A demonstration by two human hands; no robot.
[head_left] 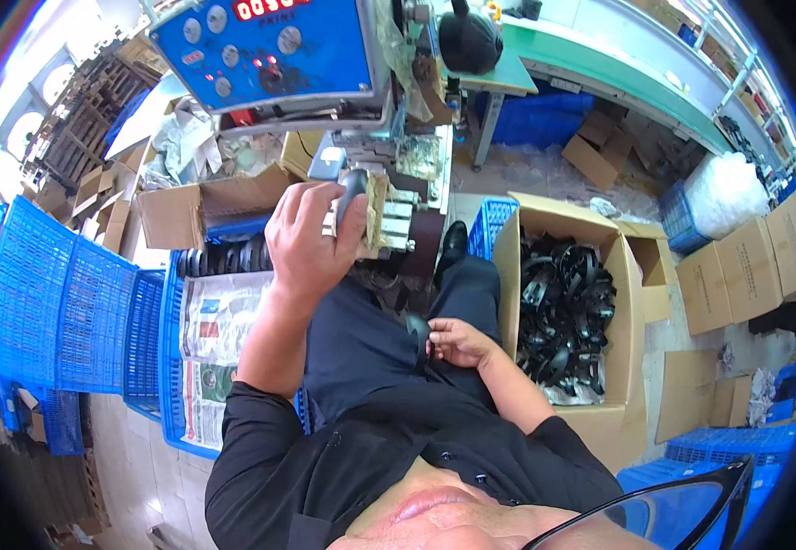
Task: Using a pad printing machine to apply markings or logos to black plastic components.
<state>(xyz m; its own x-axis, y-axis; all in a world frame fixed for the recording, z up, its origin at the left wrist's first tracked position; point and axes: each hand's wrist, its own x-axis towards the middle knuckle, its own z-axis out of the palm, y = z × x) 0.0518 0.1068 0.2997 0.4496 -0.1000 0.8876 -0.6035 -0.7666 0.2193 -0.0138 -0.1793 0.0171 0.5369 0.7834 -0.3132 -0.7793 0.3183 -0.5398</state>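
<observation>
Two hands, left hand (311, 240) fingers around black part (351, 191)

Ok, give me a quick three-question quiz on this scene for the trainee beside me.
1. What does the left hand grip?
A. the black handle on the machine
B. a sheet of paper
C. a crate wall
2. True or false: the cardboard box at the person's right holds black parts.
3. What lines the bottom of the blue crate at the person's left?

Key: 1 A. 2 true. 3 newspaper. For reference, the right hand rests on the lap with a small black part at its fingers.
</observation>
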